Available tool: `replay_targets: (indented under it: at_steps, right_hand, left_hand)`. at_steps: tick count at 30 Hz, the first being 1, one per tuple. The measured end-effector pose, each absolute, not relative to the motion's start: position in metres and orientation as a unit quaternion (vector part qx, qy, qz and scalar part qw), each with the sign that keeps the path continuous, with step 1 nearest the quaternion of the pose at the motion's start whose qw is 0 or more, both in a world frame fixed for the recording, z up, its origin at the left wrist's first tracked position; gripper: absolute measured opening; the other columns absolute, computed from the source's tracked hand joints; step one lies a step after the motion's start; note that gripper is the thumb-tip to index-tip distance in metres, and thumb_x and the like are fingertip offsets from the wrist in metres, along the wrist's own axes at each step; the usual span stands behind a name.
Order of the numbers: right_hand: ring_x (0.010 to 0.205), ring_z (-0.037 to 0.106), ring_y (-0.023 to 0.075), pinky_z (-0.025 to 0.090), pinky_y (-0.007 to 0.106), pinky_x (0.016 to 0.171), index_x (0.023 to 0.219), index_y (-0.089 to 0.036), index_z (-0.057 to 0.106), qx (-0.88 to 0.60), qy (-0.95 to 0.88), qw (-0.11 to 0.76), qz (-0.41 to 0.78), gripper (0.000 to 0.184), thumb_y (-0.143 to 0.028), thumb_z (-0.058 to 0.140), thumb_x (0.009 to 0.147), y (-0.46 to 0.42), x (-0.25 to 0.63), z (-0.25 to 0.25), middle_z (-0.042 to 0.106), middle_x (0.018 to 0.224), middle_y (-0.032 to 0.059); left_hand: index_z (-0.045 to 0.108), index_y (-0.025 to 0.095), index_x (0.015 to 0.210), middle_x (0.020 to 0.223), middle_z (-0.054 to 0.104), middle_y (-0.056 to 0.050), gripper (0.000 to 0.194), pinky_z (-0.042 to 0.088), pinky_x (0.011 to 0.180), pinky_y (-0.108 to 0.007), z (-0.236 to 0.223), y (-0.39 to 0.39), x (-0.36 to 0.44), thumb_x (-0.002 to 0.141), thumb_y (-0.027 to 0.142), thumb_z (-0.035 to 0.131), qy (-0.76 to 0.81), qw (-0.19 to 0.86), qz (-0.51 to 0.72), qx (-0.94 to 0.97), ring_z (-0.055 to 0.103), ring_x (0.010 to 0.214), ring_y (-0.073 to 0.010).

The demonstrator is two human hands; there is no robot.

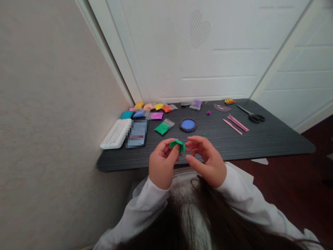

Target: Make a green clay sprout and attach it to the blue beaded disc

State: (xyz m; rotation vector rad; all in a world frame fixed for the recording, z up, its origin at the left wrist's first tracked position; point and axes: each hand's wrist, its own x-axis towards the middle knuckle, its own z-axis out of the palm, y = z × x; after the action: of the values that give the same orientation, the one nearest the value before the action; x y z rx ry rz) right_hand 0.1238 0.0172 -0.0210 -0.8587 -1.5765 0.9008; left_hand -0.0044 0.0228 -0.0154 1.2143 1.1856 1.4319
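A thin, curved piece of green modelling clay is pinched between the thumb and fingers of my left hand, above the table's near edge. Beside it on the right, my right hand has its thumb and fingers apart, with the fingertips close to the clay; I cannot tell whether they touch it. Beyond my hands lies a blue clay disc with a brown beaded rim. A clear bag of green clay rests to its left. A tiny green bit lies on the table just past my right hand.
On the dark table, several bags of coloured clay line the back left. A phone and a white case are at the left. Pink tools, scissors and a purple clay piece lie to the right.
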Motion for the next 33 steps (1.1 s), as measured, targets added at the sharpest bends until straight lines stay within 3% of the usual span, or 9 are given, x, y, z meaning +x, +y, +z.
replay_targets:
  at_steps: [4,8,17,23,33]
  right_hand:
    - [0.084,0.052,0.0148,0.044,0.03,0.069,0.111,-0.024,0.043,-0.37,-0.68,0.501,0.387,0.046,-0.016,0.057,0.069,0.031,0.129,-0.035,0.054,0.1,0.0053]
    - [0.079,0.054,0.0132,0.044,0.029,0.066,0.102,-0.02,0.05,-0.374,-0.673,0.482,0.417,0.033,-0.02,0.057,0.07,0.038,0.133,-0.043,0.057,0.091,0.0039]
    - [0.08,0.055,0.0125,0.044,0.03,0.072,0.093,-0.021,0.054,-0.329,-0.528,0.546,0.561,0.029,-0.029,0.064,0.066,0.044,0.134,-0.048,0.061,0.085,0.0006]
    - [0.084,0.055,0.0129,0.042,0.03,0.076,0.092,-0.022,0.057,-0.315,-0.474,0.549,0.612,0.025,-0.028,0.062,0.068,0.045,0.13,-0.052,0.062,0.09,0.0009]
    - [0.083,0.056,0.014,0.044,0.029,0.071,0.094,-0.023,0.057,-0.303,-0.43,0.553,0.646,0.029,-0.028,0.064,0.066,0.044,0.126,-0.048,0.061,0.093,0.0013]
  left_hand:
    - [0.056,0.016,0.083,0.066,0.06,0.001,0.019,0.041,0.046,-0.019,-0.028,0.035,-0.005,0.068,0.027,0.059,0.46,0.522,0.548,0.464,0.053,0.055,-0.0091]
    - [0.057,0.015,0.081,0.066,0.06,0.001,0.018,0.039,0.045,-0.019,-0.034,0.037,-0.004,0.068,0.026,0.06,0.437,0.566,0.53,0.457,0.051,0.053,-0.0081]
    - [0.056,0.013,0.093,0.071,0.064,-0.005,0.024,0.043,0.047,-0.023,-0.027,0.034,-0.005,0.073,0.024,0.051,0.333,0.7,0.54,0.327,0.059,0.058,-0.0142]
    - [0.055,0.016,0.093,0.086,0.065,-0.003,0.025,0.049,0.062,-0.022,-0.028,0.032,0.004,0.069,0.01,0.057,0.325,0.731,0.544,0.254,0.062,0.071,-0.0116]
    - [0.057,0.013,0.085,0.083,0.067,-0.004,0.016,0.051,0.068,-0.021,-0.034,0.034,0.006,0.071,0.005,0.055,0.269,0.75,0.567,0.208,0.063,0.077,-0.0116]
